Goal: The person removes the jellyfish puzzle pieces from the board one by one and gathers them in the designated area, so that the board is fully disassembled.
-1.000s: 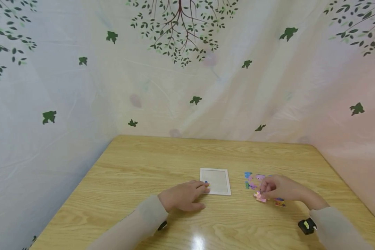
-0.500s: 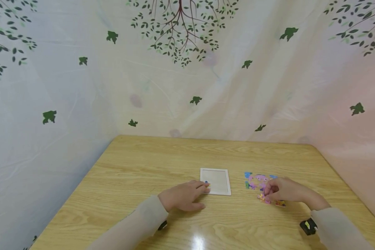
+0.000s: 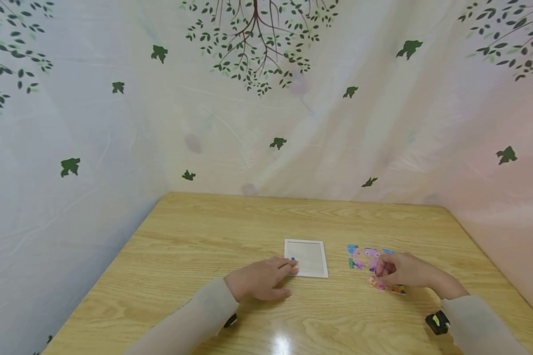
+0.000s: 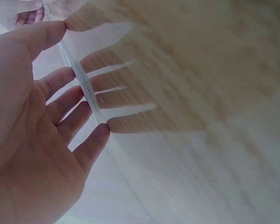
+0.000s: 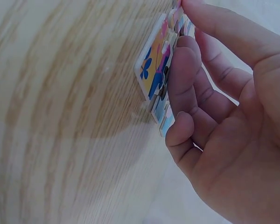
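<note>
In the head view my left hand lies with fingers extended, fingertips on the lower left corner of a white-rimmed puzzle frame. A small blue and yellow bit shows beside those fingertips. My right hand is at the cluster of jigsaw pieces, pinching a pink and yellow puzzle piece at its near side. From the right wrist, a yellow corner piece with a blue butterfly lies beside the curled fingers. The thumb touches a piece at the top; the fingertip opposite it is hidden.
The wooden table carries everything, and its surface reflects the hands. A fabric backdrop with printed leaves surrounds the table's far and side edges. A black wrist device sits beneath the right sleeve.
My right hand has moved the pink puzzle piece slightly right, up against the other pieces, then held nearly still. The left hand and the frame have stayed put.
</note>
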A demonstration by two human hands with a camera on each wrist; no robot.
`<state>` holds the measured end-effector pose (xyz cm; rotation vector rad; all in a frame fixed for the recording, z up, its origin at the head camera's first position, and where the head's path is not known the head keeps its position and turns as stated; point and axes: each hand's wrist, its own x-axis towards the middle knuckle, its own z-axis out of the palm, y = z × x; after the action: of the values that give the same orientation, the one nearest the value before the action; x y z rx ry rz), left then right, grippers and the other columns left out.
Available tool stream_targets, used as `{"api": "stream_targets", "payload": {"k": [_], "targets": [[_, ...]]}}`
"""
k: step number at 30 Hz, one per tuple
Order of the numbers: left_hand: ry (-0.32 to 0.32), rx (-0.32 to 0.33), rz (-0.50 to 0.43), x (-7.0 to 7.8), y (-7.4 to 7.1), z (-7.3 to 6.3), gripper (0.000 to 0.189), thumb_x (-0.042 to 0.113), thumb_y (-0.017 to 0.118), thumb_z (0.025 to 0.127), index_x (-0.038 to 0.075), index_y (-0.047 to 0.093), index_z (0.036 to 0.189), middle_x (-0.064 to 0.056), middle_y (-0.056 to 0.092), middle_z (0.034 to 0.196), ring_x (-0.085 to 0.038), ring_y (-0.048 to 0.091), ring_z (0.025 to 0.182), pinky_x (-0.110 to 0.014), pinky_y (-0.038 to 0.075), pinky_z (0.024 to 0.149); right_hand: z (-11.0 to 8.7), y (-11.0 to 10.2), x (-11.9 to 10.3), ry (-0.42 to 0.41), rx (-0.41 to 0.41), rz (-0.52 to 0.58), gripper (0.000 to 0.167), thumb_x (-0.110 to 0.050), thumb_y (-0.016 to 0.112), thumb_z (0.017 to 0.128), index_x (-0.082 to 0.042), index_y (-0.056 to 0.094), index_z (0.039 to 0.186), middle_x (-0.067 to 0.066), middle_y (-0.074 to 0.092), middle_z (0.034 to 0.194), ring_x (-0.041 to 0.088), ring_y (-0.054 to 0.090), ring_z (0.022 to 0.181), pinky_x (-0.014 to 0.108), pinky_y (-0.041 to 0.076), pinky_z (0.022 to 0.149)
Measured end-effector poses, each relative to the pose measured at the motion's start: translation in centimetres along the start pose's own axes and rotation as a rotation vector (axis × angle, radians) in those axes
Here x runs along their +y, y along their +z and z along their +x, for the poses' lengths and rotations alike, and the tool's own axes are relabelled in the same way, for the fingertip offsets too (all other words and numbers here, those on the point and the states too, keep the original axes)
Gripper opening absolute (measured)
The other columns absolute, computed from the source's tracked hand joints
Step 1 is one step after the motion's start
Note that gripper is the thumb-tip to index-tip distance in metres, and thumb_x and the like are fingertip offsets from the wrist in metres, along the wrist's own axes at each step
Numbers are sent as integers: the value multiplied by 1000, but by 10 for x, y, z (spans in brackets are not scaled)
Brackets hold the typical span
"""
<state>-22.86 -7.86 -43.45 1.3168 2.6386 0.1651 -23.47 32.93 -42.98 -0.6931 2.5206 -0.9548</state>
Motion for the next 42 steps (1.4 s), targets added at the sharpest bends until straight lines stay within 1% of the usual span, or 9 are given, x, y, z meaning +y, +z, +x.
{"api": "stream_targets", "payload": {"k": [5, 10, 12, 16, 22, 27, 29, 37, 42], "targets": [[-3, -6, 6, 2, -1, -1, 57, 38, 55, 106, 11, 44, 155, -3, 35, 165, -22, 35, 149, -33, 29, 121, 0, 0, 1, -4, -2, 5, 16, -14, 75, 93, -6, 61, 95, -3, 58, 78, 4, 50, 63, 20, 42, 55], [-3, -9, 30, 3, -1, -2, 57, 38, 54, 107, 13, 43, 157, -5, 33, 165, -22, 34, 150, -33, 29, 121, 2, 0, -1, -41, -5, 29, 16, -15, 73, 95, -5, 61, 97, -4, 59, 78, 4, 52, 63, 21, 44, 56], [-12, -7, 33, 3, -1, -3, 57, 39, 55, 106, 15, 43, 157, -5, 34, 165, -23, 34, 150, -34, 31, 121, 4, 0, -3, -56, -9, 38, 17, -16, 72, 96, -4, 61, 97, -3, 58, 78, 5, 53, 64, 22, 45, 56], [-44, -4, 37, 4, -1, -4, 57, 41, 54, 106, 21, 42, 158, -8, 37, 161, -25, 37, 148, -38, 37, 117, 11, 2, -11, -45, -15, 27, 18, -20, 73, 96, -6, 61, 97, -2, 57, 80, 5, 51, 63, 22, 44, 55], [-54, 15, 56, 6, 0, -6, 55, 41, 54, 106, 23, 43, 157, -9, 42, 155, -26, 41, 144, -39, 41, 114, 31, 10, -26, -41, -6, -3, 16, -23, 72, 97, -10, 63, 98, -1, 59, 84, 8, 53, 67, 23, 46, 57], [-68, 13, 43, 5, 0, -7, 55, 41, 54, 106, 25, 42, 158, -9, 42, 156, -28, 42, 144, -41, 40, 115, 51, 20, -43, -90, 11, -3, 13, -22, 71, 98, -10, 65, 99, 0, 62, 85, 11, 56, 72, 23, 49, 60], [-79, 9, 39, 4, 2, -6, 56, 42, 54, 106, 27, 41, 158, -9, 41, 158, -30, 42, 144, -43, 40, 115, 60, 24, -50, -115, 18, -11, 12, -21, 71, 98, -10, 65, 99, -2, 63, 86, 11, 57, 75, 23, 49, 64], [-102, 11, -11, 1, 3, -7, 57, 43, 57, 104, 30, 42, 157, -6, 41, 158, -29, 44, 143, -42, 41, 114, 90, 42, -75, -148, -1, -30, 9, -19, 70, 98, -11, 67, 99, -4, 63, 85, 9, 56, 75, 24, 48, 67], [-94, 28, -29, -1, 2, -7, 55, 41, 60, 103, 25, 47, 154, -5, 44, 156, -26, 47, 141, -40, 42, 113, 105, 52, -86, -164, 1, -65, 10, -19, 68, 100, -10, 71, 104, -6, 65, 91, 10, 58, 82, 25, 50, 73]]}}
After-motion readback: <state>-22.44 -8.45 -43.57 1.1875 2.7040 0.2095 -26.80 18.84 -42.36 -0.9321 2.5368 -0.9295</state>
